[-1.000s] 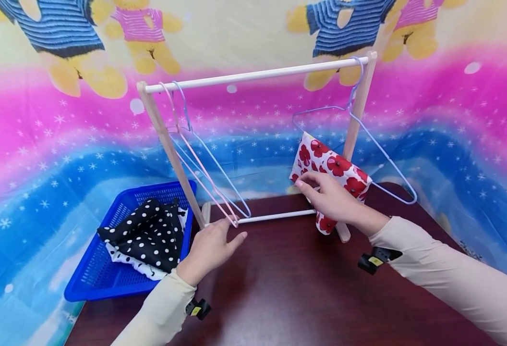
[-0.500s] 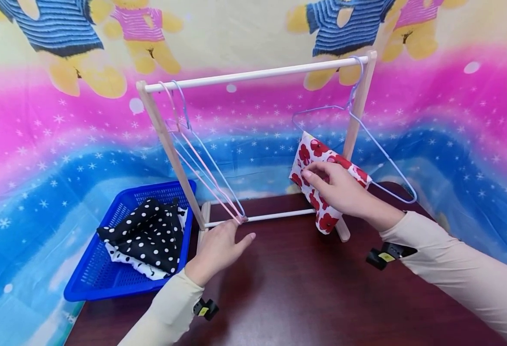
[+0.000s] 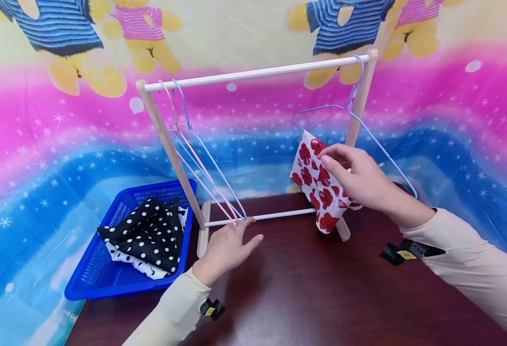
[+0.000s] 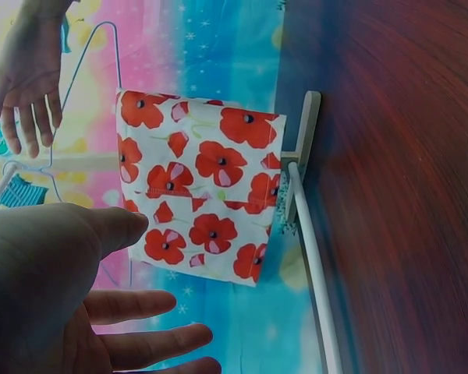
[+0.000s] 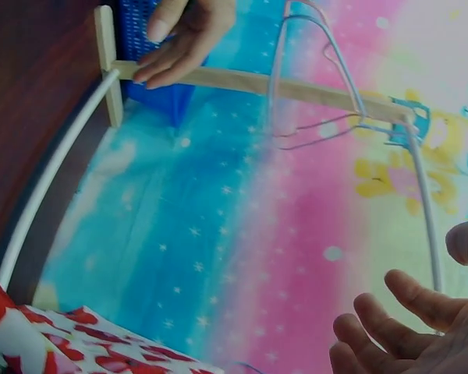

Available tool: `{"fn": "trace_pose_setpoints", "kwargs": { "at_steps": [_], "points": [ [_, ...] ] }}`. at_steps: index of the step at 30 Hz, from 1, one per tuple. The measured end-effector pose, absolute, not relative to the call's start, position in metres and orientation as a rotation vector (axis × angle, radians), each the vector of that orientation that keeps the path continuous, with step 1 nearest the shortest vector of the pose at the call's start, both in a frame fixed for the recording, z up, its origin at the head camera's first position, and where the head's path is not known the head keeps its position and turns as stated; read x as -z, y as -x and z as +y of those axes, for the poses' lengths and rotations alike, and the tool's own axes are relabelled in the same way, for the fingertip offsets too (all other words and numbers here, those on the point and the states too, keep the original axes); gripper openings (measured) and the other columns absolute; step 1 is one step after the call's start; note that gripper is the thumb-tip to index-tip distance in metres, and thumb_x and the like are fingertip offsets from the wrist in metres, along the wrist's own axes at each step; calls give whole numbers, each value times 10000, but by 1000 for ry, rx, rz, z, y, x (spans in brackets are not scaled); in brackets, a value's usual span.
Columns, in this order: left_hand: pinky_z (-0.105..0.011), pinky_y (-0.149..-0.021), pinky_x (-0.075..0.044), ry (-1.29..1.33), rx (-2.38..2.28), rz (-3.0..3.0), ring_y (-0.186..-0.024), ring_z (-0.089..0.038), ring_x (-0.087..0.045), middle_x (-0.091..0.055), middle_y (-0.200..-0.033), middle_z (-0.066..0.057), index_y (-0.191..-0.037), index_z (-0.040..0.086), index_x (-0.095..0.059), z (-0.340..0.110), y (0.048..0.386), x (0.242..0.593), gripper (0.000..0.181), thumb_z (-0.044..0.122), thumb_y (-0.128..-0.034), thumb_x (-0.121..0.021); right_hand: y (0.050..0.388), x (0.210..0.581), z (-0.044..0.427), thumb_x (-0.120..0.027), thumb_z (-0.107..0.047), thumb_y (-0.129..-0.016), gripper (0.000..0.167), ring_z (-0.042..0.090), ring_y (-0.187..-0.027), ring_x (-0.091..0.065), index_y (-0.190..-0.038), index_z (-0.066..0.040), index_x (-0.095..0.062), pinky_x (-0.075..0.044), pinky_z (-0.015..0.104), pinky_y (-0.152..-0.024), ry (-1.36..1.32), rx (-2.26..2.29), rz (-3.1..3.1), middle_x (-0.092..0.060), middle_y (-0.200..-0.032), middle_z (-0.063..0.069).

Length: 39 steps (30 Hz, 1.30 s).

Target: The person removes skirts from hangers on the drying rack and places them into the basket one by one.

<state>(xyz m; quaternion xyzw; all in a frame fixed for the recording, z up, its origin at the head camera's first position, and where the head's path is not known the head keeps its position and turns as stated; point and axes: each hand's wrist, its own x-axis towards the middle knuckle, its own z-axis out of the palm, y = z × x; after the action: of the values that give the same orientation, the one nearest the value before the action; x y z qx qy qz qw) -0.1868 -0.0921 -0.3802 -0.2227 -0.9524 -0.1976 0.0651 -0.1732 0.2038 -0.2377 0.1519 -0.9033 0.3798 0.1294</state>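
A white cloth with red flowers (image 3: 307,175) hangs folded over the lower bar of a lilac hanger (image 3: 383,144), at the rack's right end. In front of it is my right hand (image 3: 361,180), fingers loosely bent and holding nothing; the left wrist view shows this hand apart from the cloth. My left hand (image 3: 227,247) is spread low near the rack's bottom rod, nothing in its grasp. In the head view its fingertips overlap the lower corners of a pink hanger (image 3: 210,185) and a blue hanger (image 3: 219,173). The right wrist view shows a gap there.
A wooden rack with a white top rod (image 3: 253,74) stands on the dark red table (image 3: 288,288). To its left is a blue basket (image 3: 78,283) with a black polka-dot cloth (image 3: 154,240) and a white spotted cloth (image 3: 137,264). A printed curtain (image 3: 253,125) hangs behind.
My right hand has moved right and up across the flowered cloth, away from its left edge. My left hand has shifted slightly right. The pink and blue hangers have swung a little.
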Motion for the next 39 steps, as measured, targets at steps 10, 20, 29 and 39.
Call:
{"fn": "trace_pose_setpoints", "kwargs": {
  "at_steps": [10, 20, 29, 39],
  "points": [
    [-450, -844, -593, 717, 634, -2839, -1034, -271, -726, -736, -1227, -88, -1354, 178, -606, -81, 185, 382, 506, 491, -957, -635, 161, 227, 225, -533, -292, -1048, 357, 238, -1035, -621, -1323, -80, -615, -461, 131, -731, -305, -1063, -2509, -644, -1285, 158],
    [-452, -909, -573, 755, 677, -2848, -1133, -225, -706, -720, -1279, -40, -1354, 187, -610, -66, 186, 382, 491, 483, -962, -633, 164, 226, 252, -511, -302, -1050, 394, 365, -1175, -530, -1370, -83, -583, -424, 338, -839, -170, -989, -2424, -547, -1384, 187],
    [-457, -932, -564, 744, 688, -2878, -1164, -226, -690, -705, -1307, -33, -1361, 201, -600, -57, 184, 382, 491, 489, -964, -631, 172, 229, 272, -460, -362, -1066, 492, 461, -1173, -495, -1445, -49, -474, -428, 605, -899, -109, -944, -2586, -434, -1429, 269],
    [-442, -959, -566, 762, 696, -2892, -1176, -202, -686, -699, -1321, -35, -1369, 200, -594, -49, 184, 385, 496, 481, -961, -634, 183, 233, 280, -419, -392, -1073, 545, 449, -1217, -480, -1468, -16, -409, -419, 528, -877, -87, -958, -2642, -500, -1388, 291]
  ]
}}
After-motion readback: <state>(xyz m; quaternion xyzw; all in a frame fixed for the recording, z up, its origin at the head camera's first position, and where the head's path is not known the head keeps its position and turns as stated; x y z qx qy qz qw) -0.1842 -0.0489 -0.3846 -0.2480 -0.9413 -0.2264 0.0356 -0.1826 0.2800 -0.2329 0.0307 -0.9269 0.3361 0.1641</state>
